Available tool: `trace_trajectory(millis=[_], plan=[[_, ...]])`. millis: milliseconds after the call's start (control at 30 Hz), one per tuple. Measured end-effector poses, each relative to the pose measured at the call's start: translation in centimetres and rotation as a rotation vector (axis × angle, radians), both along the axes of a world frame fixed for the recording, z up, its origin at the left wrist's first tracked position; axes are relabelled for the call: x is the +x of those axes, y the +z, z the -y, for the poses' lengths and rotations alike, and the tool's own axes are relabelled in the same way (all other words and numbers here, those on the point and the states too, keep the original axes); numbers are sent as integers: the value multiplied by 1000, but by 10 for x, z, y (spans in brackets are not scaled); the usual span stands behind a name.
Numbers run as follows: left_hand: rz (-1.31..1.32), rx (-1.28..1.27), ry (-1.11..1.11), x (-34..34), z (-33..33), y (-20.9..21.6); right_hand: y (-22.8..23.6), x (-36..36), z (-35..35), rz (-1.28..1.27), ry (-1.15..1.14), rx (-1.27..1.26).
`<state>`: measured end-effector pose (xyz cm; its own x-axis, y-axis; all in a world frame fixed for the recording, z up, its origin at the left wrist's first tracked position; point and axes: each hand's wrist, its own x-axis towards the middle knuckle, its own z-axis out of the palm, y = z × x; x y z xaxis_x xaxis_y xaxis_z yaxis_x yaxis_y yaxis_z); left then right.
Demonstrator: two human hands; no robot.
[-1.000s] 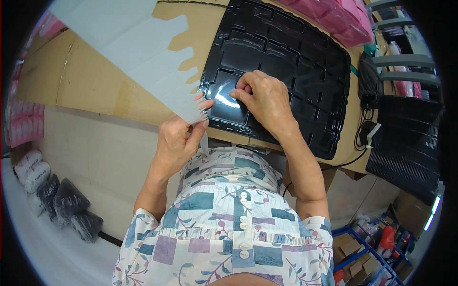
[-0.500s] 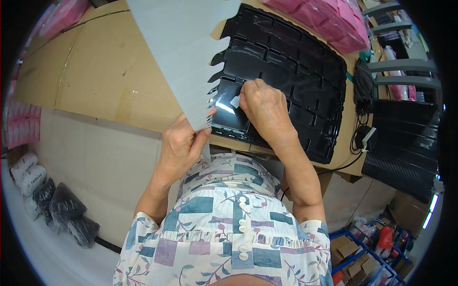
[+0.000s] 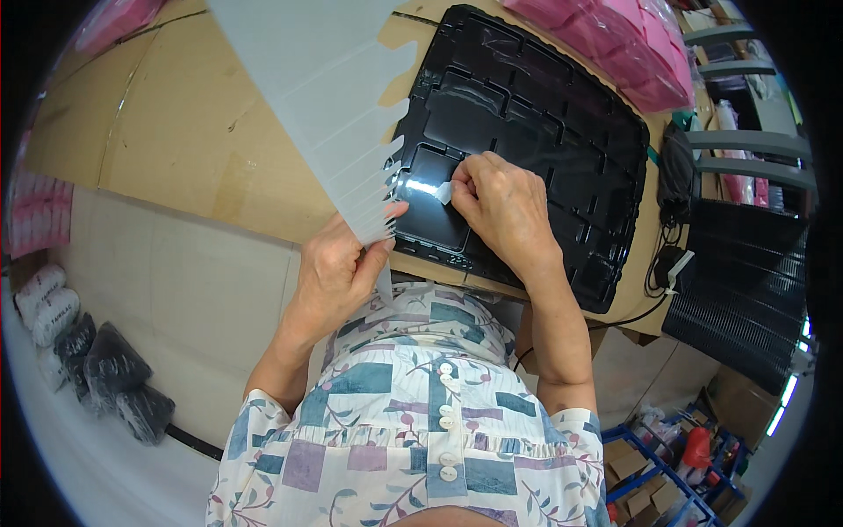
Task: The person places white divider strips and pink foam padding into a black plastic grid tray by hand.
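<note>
My left hand [image 3: 334, 268] pinches the lower end of a long translucent white sheet [image 3: 316, 88]. Tab-like notches run down the sheet's right edge, and its upper end passes out of view. Beside it lies a black plastic tray [image 3: 479, 117] with shallow moulded compartments. Over the tray's near left compartment, my right hand [image 3: 509, 211] is closed with thumb and fingertips on a small whitish translucent piece [image 3: 443, 192], perhaps a tab or sticker. Whether the piece touches the tray I cannot tell.
Brown cardboard [image 3: 176, 114] covers the table. Pink wrapped packs [image 3: 606, 44] lie behind the tray. To the right are a black cable with a plug [image 3: 674, 266] and a ribbed black panel [image 3: 742, 290]. Blue-framed bins [image 3: 667, 474] stand low at right; black bags [image 3: 114, 364] lie at left.
My right hand has shifted slightly right with the small piece. The white sheet has swung a little left at its upper end, and the view has shifted slightly.
</note>
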<state>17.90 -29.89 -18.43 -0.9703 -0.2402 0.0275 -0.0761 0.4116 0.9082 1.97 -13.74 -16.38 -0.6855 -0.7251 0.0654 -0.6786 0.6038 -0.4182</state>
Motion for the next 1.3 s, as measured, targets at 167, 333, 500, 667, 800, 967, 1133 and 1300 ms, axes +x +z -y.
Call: trace_trajectory(millis=[167,333,500,667,800,967,1133,1300], plan=[[32,26,28,0,-1,2,-10,12,6,-410,114,146],[-7,15,25,0,-2,2,5,23,7,-516,353,276],[24,34,29,-1,-3,4,-9,12,1,-434,181,170],[44,39,37,-5,-2,1,-17,5,-2,-419,39,152],[20,11,31,-4,-1,-2,-13,4,-8,-162,14,-165],[32,31,36,-4,2,-4,-10,0,-2,-87,-17,-98],[6,12,8,-3,6,-6,-15,2,5,-328,91,36],[17,40,32,-3,-3,-2,-11,7,4,-443,271,65]])
